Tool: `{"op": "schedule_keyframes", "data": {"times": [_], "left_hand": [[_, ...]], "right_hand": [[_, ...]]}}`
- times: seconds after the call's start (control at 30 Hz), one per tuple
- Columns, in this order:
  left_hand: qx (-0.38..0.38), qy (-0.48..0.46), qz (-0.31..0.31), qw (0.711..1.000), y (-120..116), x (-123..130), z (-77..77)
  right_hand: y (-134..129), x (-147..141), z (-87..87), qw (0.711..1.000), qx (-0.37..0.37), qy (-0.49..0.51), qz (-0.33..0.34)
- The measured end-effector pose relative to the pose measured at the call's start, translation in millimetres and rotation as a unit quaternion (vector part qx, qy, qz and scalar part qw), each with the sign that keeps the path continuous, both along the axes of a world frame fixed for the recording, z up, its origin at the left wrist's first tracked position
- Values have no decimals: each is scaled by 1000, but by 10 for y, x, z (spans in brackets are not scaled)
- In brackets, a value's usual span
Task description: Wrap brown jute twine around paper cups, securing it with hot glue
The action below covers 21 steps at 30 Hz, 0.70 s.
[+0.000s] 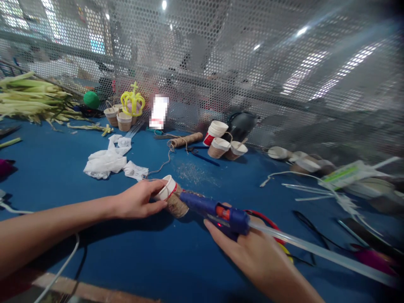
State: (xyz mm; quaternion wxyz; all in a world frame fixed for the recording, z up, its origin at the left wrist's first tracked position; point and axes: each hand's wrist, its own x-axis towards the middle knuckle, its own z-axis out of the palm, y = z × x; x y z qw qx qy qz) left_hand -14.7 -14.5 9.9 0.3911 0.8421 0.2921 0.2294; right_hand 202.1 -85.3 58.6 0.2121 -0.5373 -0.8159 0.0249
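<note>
My left hand (143,198) grips a small paper cup (177,206) by its white rim, thumb and fingers closed around it. The cup is tilted, and its lower part is wrapped in brown twine, with a bit of red showing under the rim. In my right hand (252,244) is a blue hot glue gun (205,205), its red light lit. A long clear glue stick (303,243) sticks out of its back. The nozzle points at the cup's twine side, and I cannot tell whether it touches. From the cup, a twine strand runs back to a twine roll (187,140).
White crumpled lace (105,162) lies left of centre. Twine-wrapped cups (219,147) stand at the back, near dark scissors (203,155). A yellow crown (133,103) and a corn husk pile (31,99) are at back left. Glue sticks (311,191) and cables lie right. A perforated metal screen (195,54) rises behind.
</note>
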Motion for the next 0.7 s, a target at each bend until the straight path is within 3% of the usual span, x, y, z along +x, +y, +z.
{"op": "schedule_keyframes", "data": {"times": [0.17, 0.4, 0.7], "left_hand": [[6, -7, -2, 1000, 2, 2, 3], [20, 1, 2, 1000, 18, -14, -41], [21, 17, -14, 1000, 9, -19, 8]], "right_hand": [[-23, 19, -96, 1000, 1, 11, -9], [-75, 20, -165, 998, -57, 3, -14], [-10, 22, -62, 1000, -4, -17, -6]]}}
